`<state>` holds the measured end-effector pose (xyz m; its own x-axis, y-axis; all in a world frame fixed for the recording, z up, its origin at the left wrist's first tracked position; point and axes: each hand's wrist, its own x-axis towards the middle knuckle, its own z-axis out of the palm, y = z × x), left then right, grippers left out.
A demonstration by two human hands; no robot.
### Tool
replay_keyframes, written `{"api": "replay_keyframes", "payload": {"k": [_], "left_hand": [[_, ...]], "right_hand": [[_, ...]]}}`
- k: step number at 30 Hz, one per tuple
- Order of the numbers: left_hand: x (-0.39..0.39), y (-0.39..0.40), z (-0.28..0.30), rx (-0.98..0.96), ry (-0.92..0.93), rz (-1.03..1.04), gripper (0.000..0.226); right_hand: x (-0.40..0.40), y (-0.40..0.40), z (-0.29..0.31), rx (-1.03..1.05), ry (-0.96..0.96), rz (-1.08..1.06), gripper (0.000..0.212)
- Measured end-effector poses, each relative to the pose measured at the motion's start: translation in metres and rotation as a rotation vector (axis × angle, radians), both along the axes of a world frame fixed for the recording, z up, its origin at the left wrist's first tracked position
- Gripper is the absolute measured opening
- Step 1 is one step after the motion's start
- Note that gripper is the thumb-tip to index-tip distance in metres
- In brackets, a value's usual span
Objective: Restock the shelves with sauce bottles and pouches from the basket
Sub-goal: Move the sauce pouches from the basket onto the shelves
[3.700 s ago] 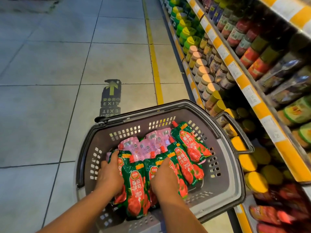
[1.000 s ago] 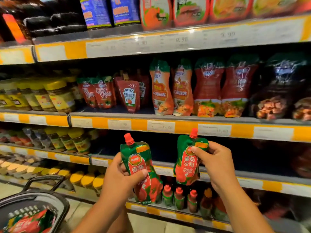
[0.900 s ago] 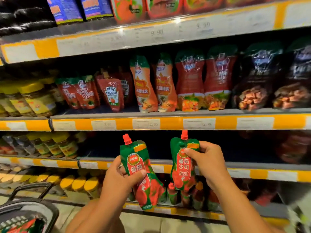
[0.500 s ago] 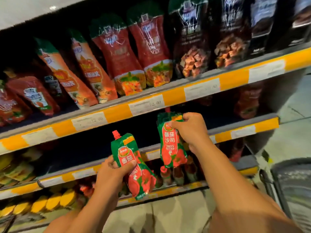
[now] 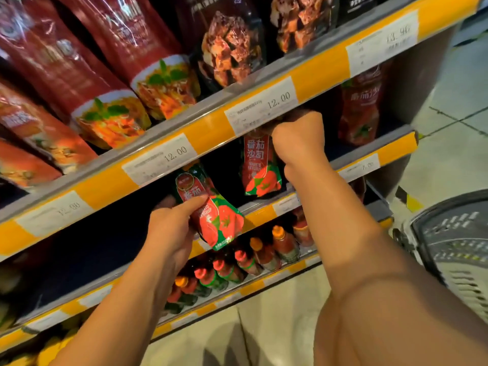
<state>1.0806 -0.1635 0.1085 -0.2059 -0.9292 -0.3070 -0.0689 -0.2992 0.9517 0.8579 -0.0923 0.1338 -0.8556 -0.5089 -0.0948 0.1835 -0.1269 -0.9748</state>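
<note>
My left hand (image 5: 171, 228) grips a green and red tomato ketchup pouch (image 5: 214, 215), tilted, its top hidden under the yellow shelf edge (image 5: 208, 133). My right hand (image 5: 298, 138) holds a second ketchup pouch (image 5: 260, 165) by its top, upright, its base at the front of the dark middle shelf (image 5: 266, 204). Its cap is hidden behind the price strip. The grey basket (image 5: 449, 249) sits at the right edge; its contents are out of view.
Red sauce pouches (image 5: 111, 62) and dark pouches (image 5: 232, 48) fill the shelf above. Another ketchup pouch (image 5: 361, 109) stands at the middle shelf's right end. Small sauce bottles (image 5: 237, 262) line the lower shelf. Tiled floor (image 5: 449, 154) lies to the right.
Both hands lifted pouches out of the basket and carried them to the shelf. Over the last half second they moved forward, into the middle shelf opening; the view swung right and closer.
</note>
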Motion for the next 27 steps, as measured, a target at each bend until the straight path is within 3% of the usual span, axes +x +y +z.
{"api": "replay_keyframes", "payload": {"k": [2,5,9,16,24,27], "left_hand": [[-0.013,-0.009,0.000,0.011,0.025,0.035,0.022],[-0.033,-0.019,-0.002,0.008,0.084,0.016,0.032],[-0.056,-0.026,-0.012,-0.141,0.128,-0.009,0.033],[-0.077,-0.034,-0.032,-0.336,-0.019,0.086,0.050],[-0.064,-0.028,-0.057,-0.438,-0.165,-0.136,0.052],[-0.057,-0.030,-0.064,-0.444,-0.274,-0.226,0.063]], "right_hand": [[-0.008,0.002,0.000,-0.018,0.027,-0.041,0.026],[-0.015,0.006,-0.001,-0.012,0.055,-0.073,0.024],[-0.020,0.009,-0.003,0.020,0.142,-0.082,0.026],[-0.028,0.012,-0.012,0.026,0.163,-0.026,0.028],[-0.030,0.013,-0.021,0.168,0.127,-0.035,0.054],[-0.028,0.014,-0.026,0.254,0.199,-0.004,0.050]]}}
